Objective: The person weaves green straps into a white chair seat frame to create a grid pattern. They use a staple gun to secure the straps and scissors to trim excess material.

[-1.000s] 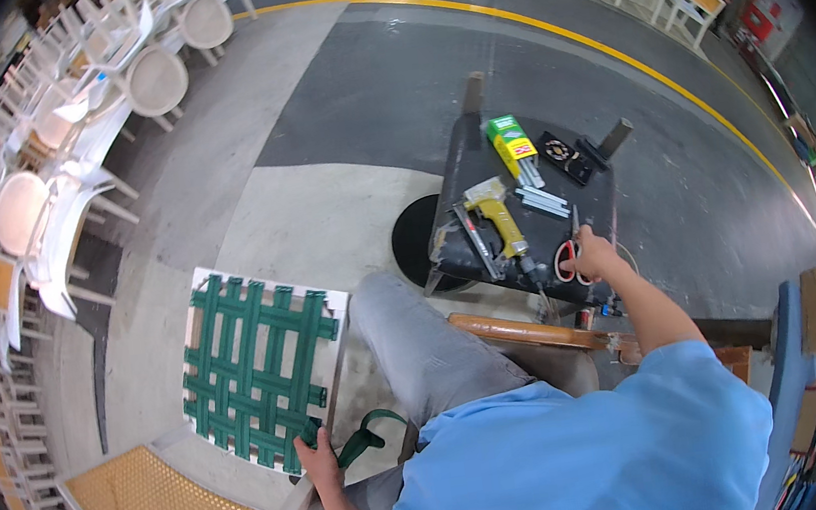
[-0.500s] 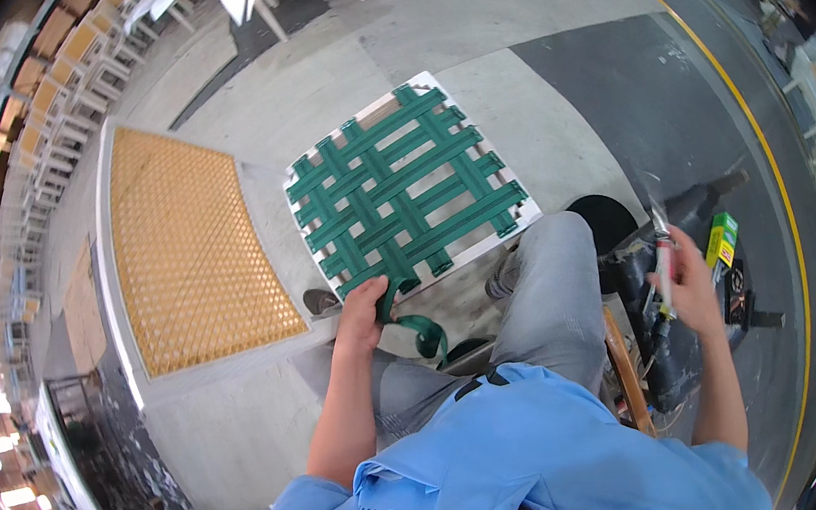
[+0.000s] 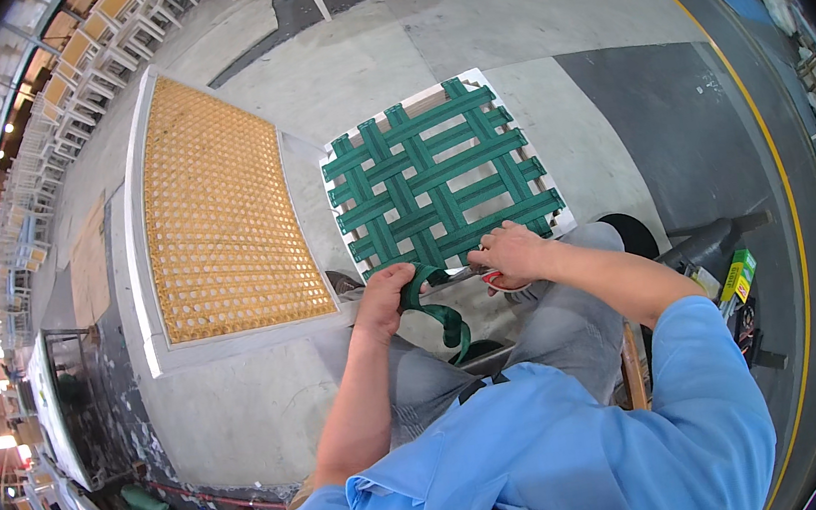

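Note:
The chair seat frame [image 3: 563, 227], white and strung with woven green webbing straps [image 3: 439, 173], lies in front of my knees. At its near edge my left hand [image 3: 387, 295] is closed on a green webbing strap [image 3: 448, 319], whose loose end curls down over my lap. Just right of it, my right hand [image 3: 516, 253] is closed around a red-handled cutting tool [image 3: 500, 283] that looks like scissors. The tool points left toward the strap; my fingers partly hide it, and I cannot tell whether it touches the webbing.
A white chair back with a woven cane panel [image 3: 222, 216] stands left of the seat. To my right are a dark padded support [image 3: 704, 246] and a green-yellow box [image 3: 737, 275]. Rows of white chairs [image 3: 91, 75] line the far left. A yellow line [image 3: 765, 139] curves along the right floor.
My right hand has brought the red-handled tool from the far right to the seat's near edge, beside my left hand. My left hand still grips the strap. The view has shifted.

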The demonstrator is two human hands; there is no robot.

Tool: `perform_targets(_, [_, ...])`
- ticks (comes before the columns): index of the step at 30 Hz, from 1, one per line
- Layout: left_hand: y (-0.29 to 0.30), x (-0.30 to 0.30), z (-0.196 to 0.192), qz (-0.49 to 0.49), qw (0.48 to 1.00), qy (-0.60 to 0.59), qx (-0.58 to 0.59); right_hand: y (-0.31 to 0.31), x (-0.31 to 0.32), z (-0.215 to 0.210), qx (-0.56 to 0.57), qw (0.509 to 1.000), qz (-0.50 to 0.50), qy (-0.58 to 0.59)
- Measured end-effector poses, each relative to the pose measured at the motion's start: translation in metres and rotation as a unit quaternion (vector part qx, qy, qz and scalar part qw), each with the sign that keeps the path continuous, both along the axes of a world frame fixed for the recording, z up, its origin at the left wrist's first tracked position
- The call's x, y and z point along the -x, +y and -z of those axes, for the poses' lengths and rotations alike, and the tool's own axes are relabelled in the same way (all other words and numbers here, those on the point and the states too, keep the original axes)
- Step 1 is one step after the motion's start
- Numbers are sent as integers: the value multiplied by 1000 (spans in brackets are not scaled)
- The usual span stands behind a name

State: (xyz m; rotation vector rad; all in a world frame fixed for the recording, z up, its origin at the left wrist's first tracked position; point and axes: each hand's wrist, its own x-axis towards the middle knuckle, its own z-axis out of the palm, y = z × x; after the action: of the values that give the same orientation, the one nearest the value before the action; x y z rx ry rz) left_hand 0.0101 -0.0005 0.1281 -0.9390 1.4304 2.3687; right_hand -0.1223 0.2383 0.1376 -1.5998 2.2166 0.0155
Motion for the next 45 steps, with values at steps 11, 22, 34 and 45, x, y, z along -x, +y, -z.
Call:
perform_targets(11, [-2,-11,-2,12,1000,3,10,-16,-2,10,62,996,-55,11])
perform_targets(22, [20,-44,14,109,993,1,47,165,-76,-72,357,702,615,-35])
perform_targets(34, [70,4,49,256,942,57,208,407,-294,-2,9,401,894,200])
perform_targets(45, [77,-8,26,85,996,24,19,259,-77,-13,364,644,671,48])
